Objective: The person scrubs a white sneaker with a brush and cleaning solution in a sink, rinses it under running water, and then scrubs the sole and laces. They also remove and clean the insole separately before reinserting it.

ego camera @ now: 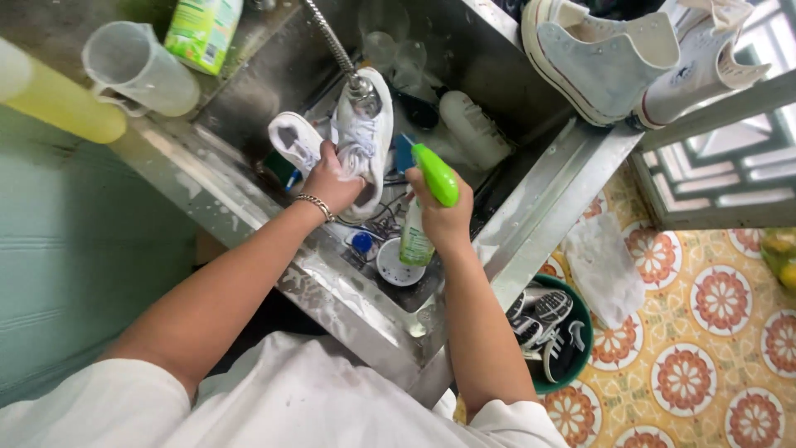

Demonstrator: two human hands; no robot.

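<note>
Head view under soft, even daylight, brightest at the right, where the white high-top shoes nearly wash out. Dull glare streaks the wet steel sink rim. The basin interior lies in shadow. Wide-angle distortion bends the edges; near sleeves appear slightly soft.

Green bottle far left cut off by top edge. Yellow bottle runs off left edge. High-top sneakers far right cropped at top. Spray bottle body partly hidden by right hand. Sink bottom clutter too blurred to tell.
</note>
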